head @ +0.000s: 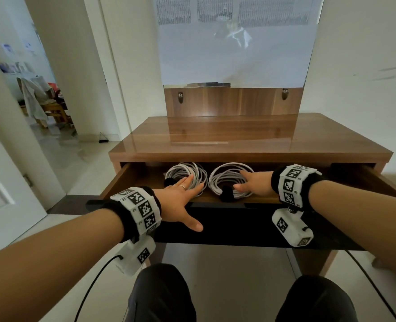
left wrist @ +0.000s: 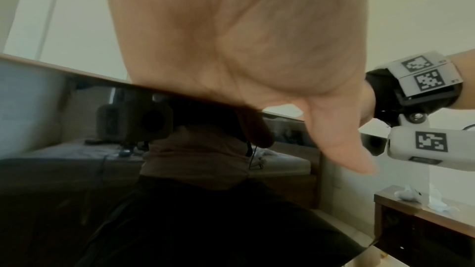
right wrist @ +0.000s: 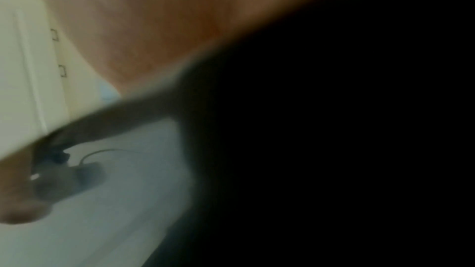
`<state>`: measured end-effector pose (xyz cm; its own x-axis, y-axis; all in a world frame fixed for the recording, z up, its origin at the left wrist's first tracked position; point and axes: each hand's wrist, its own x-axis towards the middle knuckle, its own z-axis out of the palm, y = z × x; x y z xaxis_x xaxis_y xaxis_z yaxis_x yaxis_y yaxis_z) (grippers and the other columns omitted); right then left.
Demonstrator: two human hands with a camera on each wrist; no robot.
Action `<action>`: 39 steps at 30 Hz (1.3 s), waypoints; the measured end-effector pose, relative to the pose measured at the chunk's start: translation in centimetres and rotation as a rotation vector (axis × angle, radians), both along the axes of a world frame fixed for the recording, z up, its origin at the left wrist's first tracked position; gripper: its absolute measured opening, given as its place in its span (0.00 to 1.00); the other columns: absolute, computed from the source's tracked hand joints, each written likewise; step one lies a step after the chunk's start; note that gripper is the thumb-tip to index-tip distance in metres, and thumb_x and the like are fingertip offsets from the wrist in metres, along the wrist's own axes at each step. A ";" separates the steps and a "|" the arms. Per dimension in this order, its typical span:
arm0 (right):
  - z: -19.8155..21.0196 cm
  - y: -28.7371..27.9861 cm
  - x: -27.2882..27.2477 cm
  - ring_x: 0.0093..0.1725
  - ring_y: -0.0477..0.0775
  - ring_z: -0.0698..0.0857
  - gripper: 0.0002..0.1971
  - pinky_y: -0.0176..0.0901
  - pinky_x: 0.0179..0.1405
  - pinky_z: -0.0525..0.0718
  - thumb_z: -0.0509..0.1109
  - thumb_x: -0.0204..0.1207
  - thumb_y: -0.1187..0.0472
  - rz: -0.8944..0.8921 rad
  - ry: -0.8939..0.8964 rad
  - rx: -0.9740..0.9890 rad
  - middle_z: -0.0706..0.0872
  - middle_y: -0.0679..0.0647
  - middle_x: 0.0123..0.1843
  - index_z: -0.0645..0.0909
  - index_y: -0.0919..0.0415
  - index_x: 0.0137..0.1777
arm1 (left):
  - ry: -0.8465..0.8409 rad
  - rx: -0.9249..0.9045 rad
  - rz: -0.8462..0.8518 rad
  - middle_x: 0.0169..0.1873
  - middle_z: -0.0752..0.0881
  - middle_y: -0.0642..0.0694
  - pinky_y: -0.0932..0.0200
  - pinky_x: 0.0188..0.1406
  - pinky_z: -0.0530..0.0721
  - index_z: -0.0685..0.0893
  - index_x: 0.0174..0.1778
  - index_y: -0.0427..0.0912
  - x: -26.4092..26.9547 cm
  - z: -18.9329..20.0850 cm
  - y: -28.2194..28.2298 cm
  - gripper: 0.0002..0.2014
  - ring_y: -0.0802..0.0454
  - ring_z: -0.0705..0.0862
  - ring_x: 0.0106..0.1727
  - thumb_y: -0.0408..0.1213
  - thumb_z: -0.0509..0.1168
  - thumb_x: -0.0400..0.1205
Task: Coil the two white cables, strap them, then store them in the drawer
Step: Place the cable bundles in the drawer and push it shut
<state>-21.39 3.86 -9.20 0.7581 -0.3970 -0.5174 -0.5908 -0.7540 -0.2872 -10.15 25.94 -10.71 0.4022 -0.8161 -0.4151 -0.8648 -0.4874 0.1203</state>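
From the head view, two white cable coils (head: 230,182) are lying side by side in the open drawer (head: 131,175). The left hand (head: 180,198) and right hand (head: 255,183) are lying flat on them (fingers straight, gripping nothing). The left wrist view is showing only a flat palm (left wrist: 231,48); the right wrist view is too blurry.

We see even, soft daylight from the head view, with glare on the glossy surface (head: 215,133) and bowed edges; our left wrist view is dim, the right mostly black and blurred.
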 end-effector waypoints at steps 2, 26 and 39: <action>-0.4 -0.2 0.1 0.82 0.62 0.60 0.39 0.51 0.79 0.62 0.54 0.84 0.41 -0.050 0.022 0.042 0.52 0.58 0.86 0.39 0.56 0.85 | 0.009 0.018 -0.003 0.84 0.28 0.51 0.41 0.85 0.45 0.35 0.85 0.61 0.2 -0.2 0.0 0.57 0.51 0.31 0.85 0.65 0.72 0.73; 3.1 3.1 2.3 0.80 0.63 0.64 0.31 0.48 0.56 0.72 0.56 0.86 0.49 -0.133 0.129 0.099 0.61 0.63 0.83 0.53 0.64 0.84 | 0.239 0.006 0.154 0.86 0.38 0.52 0.47 0.85 0.42 0.43 0.87 0.52 1.6 2.3 -0.8 0.52 0.50 0.42 0.87 0.74 0.54 0.72; 3.2 1.0 5.6 0.79 0.63 0.67 0.34 0.46 0.54 0.73 0.59 0.83 0.43 -0.176 0.121 0.179 0.63 0.61 0.83 0.60 0.63 0.82 | 0.296 0.115 0.247 0.86 0.36 0.46 0.44 0.85 0.53 0.33 0.85 0.46 5.3 0.5 -6.4 0.53 0.44 0.46 0.87 0.63 0.63 0.80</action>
